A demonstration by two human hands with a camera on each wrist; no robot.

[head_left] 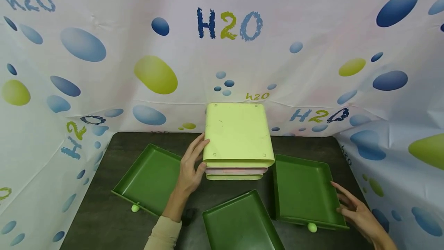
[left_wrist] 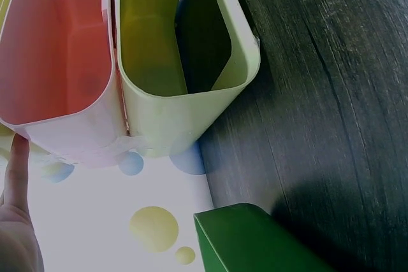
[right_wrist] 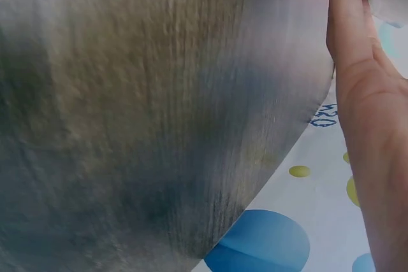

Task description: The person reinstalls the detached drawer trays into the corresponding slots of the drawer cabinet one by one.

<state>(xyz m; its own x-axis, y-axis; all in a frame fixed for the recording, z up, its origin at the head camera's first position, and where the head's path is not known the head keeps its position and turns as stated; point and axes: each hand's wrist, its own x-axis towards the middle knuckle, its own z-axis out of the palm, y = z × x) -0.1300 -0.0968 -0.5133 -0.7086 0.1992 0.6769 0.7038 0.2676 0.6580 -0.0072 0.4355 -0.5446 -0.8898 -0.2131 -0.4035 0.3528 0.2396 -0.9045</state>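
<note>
A glossy green rectangular tray (head_left: 241, 225) lies at six o'clock; at four, the right hand (head_left: 357, 213) (grip loose) touches a green round-knobbed tray (head_left: 303, 192). At the dial's centre, the left hand (head_left: 189, 171), grip wide, rests against a hollow, round-cornered yellow-and-pink box (head_left: 237, 132).

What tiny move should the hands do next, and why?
Maybe nudge the rightmost green drawer toward the yellow-and-pink stack: the right hand is at that drawer's edge, the left hand rests against the stack's side, and the left wrist view shows the stack's hollow openings.
</note>
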